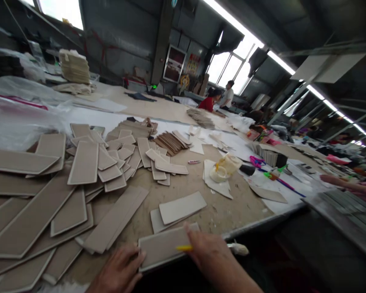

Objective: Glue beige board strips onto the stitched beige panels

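Note:
A beige, pale-edged flat panel [164,247] lies at the table's near edge. My left hand [120,268] holds its left end, with the fingers bent over the edge. Closed above the panel's right part, my right hand [205,254] grips a brush [238,249]. The brush's yellow handle points left across the panel, and its pale bristles stick out to the right beyond the table edge. Just behind lie two pale panels [183,207], one overlapping the other. More beige panels [116,219] lie to the left of them, near my left hand.
A large loose heap of panels [83,162] covers the left side. A cream container [225,167] stands on white scrap at centre right. Scissors with green handles [273,174] lie farther right. Another person's arm [338,181] reaches in at the right. Two people are at the far table.

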The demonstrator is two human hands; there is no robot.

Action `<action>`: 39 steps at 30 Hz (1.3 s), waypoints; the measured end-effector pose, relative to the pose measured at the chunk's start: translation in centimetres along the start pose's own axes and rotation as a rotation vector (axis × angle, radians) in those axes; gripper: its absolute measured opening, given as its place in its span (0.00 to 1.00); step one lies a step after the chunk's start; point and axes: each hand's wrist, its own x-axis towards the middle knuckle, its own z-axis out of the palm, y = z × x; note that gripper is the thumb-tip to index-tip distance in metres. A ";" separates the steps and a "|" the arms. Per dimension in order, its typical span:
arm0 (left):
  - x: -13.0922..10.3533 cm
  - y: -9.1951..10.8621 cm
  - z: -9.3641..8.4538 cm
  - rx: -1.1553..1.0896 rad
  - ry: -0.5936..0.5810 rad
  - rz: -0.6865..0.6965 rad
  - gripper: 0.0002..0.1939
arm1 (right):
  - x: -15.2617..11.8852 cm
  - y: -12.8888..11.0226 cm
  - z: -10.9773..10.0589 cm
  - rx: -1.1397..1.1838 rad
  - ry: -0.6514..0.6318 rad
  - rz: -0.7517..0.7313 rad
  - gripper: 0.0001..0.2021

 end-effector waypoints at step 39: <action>4.5 2.3 -2.0 -0.197 -0.267 -0.357 0.07 | -1.9 0.0 3.8 0.016 -0.039 0.397 0.10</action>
